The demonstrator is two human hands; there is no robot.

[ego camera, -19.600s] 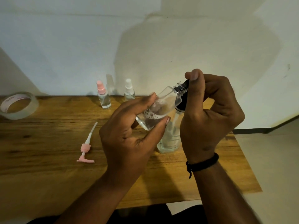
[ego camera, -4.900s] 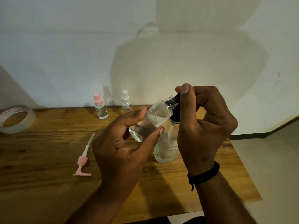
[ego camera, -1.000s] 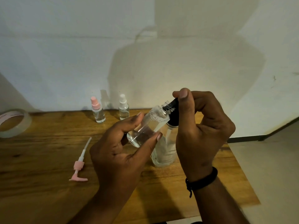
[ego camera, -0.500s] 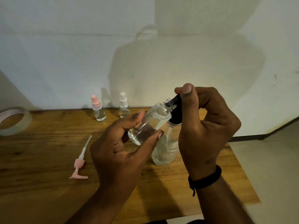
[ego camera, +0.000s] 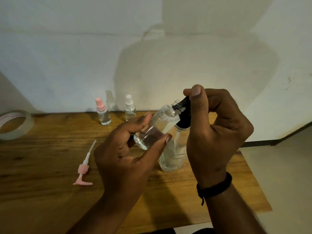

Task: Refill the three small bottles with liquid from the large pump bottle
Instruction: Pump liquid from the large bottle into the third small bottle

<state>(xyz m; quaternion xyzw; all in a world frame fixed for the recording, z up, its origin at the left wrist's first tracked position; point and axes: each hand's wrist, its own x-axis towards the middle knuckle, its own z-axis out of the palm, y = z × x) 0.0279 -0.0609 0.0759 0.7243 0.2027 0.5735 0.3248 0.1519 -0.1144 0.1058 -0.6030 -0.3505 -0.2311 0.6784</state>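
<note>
The small clear bottle [ego camera: 156, 128] is held tilted above the wooden table [ego camera: 42, 157], its threaded neck pointing up and to the right, with clear liquid pooled at its lower end and bubbles near the shoulder. The left hand [ego camera: 125, 157] grips it around the body, thumb on the near side and fingers curled over the far side. The right hand [ego camera: 217, 132] pinches a black cap [ego camera: 184, 105] at the bottle's mouth, thumb on top and fingers curled behind it; the cap sits at the neck, but how far it is threaded on cannot be told. A black wristband [ego camera: 214, 188] circles the right wrist.

Directly behind the hands, the large clear bottle [ego camera: 172, 157] stands upright on the table, its neck hidden by the cap and fingers. Its pink pump head [ego camera: 83, 169] lies on the wood to the left, tube pointing away from the person. By the wall stand two more small spray bottles: one with a pink top [ego camera: 102, 112] and one with a white top [ego camera: 130, 108], near each other but apart. A roll of clear tape [ego camera: 15, 124] lies flat at the table's far left edge.
</note>
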